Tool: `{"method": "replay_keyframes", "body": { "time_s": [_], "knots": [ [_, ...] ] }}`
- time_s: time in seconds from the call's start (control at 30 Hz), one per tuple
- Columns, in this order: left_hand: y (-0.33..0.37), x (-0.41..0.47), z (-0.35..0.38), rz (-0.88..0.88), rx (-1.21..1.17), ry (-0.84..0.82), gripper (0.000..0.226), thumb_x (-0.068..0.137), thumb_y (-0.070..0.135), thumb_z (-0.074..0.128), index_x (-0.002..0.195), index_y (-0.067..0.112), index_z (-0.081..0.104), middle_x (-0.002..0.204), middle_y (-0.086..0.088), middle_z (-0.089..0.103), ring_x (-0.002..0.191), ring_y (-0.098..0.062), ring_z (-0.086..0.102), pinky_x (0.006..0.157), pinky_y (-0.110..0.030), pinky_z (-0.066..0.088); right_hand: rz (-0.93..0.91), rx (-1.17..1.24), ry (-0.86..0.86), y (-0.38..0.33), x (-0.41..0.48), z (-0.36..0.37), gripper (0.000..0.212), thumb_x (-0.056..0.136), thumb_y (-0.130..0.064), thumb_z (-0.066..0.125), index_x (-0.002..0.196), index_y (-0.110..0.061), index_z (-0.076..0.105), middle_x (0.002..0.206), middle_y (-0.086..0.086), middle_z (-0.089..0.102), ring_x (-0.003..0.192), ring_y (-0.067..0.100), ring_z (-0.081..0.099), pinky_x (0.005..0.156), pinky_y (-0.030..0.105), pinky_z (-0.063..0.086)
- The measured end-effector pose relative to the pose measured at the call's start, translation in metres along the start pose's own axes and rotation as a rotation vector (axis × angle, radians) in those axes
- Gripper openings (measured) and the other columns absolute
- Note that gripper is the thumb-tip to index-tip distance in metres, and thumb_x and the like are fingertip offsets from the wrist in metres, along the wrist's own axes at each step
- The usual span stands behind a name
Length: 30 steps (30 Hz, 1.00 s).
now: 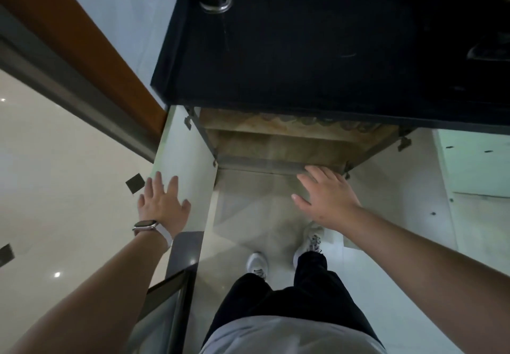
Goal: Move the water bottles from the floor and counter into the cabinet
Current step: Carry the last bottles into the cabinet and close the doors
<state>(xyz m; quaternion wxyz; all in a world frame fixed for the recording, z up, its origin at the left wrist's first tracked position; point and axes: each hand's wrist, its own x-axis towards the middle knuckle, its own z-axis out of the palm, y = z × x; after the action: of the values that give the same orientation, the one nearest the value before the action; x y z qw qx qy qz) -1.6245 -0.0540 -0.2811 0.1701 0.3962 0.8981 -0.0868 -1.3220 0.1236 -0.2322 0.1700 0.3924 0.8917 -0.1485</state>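
While both cabinet doors (187,166) stand open below the black counter (317,50), a bare shelf (276,144) is shown above pale floor tiles (55,188). The left hand (162,204) and right hand (325,196) are spread flat, nothing grasped.

Cabinet (276,144) at 12 o'clock under the black counter (303,50), both doors swung wide: left door (187,166) at 10 o'clock, right door (474,166) at 2 o'clock. Inside, a bare, stained brown shelf. Counter dark and glossy. No bottles in sight.

Dim, soft-focused, wide-angle edge distortion
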Motion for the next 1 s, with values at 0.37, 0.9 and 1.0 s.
{"method": "replay_keyframes", "body": {
  "time_s": [0.37,0.9,1.0],
  "knots": [
    [-0.002,0.0,0.011,-0.175,-0.1,-0.06,0.069,0.089,0.039,0.062,0.148,0.024,0.031,0.16,-0.011,0.021,0.141,-0.039,0.027,0.106,-0.055,0.04,0.076,0.04,-0.045,0.017,-0.029,0.025,0.06,0.096,-0.055,0.035,0.144,-0.02,0.041,0.157,0.005,0.027,0.143,0.023,0.023,0.113,0.041,0.022],
    [0.149,-0.024,0.029,0.098,-0.146,-0.042,0.048,0.096,0.026,0.058,0.138,0.007,0.046,0.162,-0.016,0.006,0.135,-0.043,0.035,0.104,-0.05,0.044,0.395,0.077,0.069,0.175,-0.068,0.029,0.055,0.092,-0.05,0.044,0.135,-0.015,0.046,0.147,0.007,0.037,0.133,0.027,0.035,0.106,0.042,0.031],
    [0.175,-0.02,0.033,0.081,-0.145,-0.045,0.05,0.094,0.03,0.061,0.136,0.008,0.045,0.161,-0.016,0.003,0.137,-0.047,0.034,0.109,-0.05,0.041,0.443,0.054,0.071,0.204,-0.079,0.033,0.056,0.093,-0.05,0.043,0.138,-0.017,0.043,0.15,0.008,0.032,0.137,0.028,0.029,0.109,0.043,0.029]
  ]
}}
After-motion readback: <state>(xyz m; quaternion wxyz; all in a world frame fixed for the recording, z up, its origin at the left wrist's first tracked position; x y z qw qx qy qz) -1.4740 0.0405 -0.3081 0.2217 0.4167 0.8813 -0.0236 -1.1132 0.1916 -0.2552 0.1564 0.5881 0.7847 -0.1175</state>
